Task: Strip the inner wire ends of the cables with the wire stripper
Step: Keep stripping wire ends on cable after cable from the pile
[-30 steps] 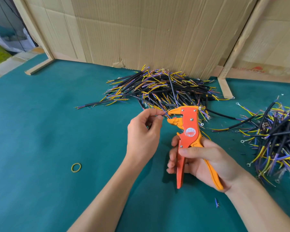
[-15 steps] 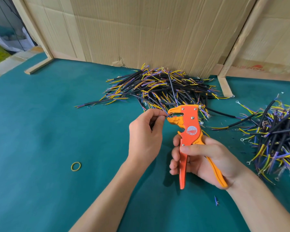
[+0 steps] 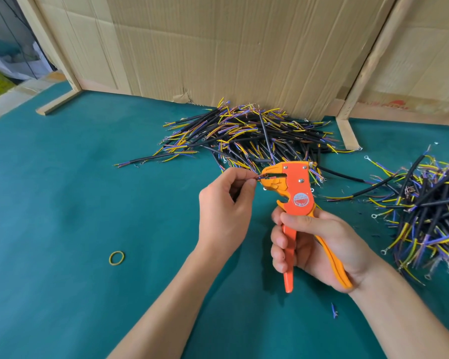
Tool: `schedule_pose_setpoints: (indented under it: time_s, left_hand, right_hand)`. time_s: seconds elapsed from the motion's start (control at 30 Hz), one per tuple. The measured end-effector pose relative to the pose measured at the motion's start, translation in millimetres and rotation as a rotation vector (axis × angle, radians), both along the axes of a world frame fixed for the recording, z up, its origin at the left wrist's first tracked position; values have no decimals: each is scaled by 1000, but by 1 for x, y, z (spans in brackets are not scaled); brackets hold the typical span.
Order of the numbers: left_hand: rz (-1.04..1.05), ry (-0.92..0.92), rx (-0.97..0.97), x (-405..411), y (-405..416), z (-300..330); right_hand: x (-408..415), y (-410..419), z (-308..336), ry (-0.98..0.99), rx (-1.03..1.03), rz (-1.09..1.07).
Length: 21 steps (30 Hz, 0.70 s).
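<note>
Here the left hand (image 3: pixel 224 206) pinches a thin, floppy wire (image 3: pixel 335 177), best held close to its tip, at the mouth of the stripper (image 3: pixel 294 193), whose handles the right hand (image 3: pixel 314 244) grips above the counter (image 3: pixel 88 203).

Orange wire stripper (image 3: pixel 294 186) upright — wire end (image 3: pixel 335 177) in head; cable heaps (image 3: pixel 246 133) behind.

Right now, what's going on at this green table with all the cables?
A person is stripping cable wires. The right hand grips the handles of an orange wire stripper, held upright. The left hand pinches a wire end and feeds it into the stripper's head. One pile of cables lies behind the hands against the cardboard, another pile sits at the right. A rubber band lies on the table.
</note>
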<state>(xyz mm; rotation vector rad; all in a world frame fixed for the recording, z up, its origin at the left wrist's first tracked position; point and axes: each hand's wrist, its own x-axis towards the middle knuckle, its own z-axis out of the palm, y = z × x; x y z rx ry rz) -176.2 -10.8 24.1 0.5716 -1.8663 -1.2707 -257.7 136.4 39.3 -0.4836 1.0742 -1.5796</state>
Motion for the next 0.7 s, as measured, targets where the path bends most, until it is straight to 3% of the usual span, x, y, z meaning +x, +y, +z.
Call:
schedule_pose_setpoints:
  time_s: [0.17,0.7]
  left_hand:
    - [13,6,-81,0,1,1]
    - [62,72,32,2,2,2]
  right_hand:
    - [-1,-1,-1,1,-23,-4]
    - [-1,-1,-1,-20,-4,27]
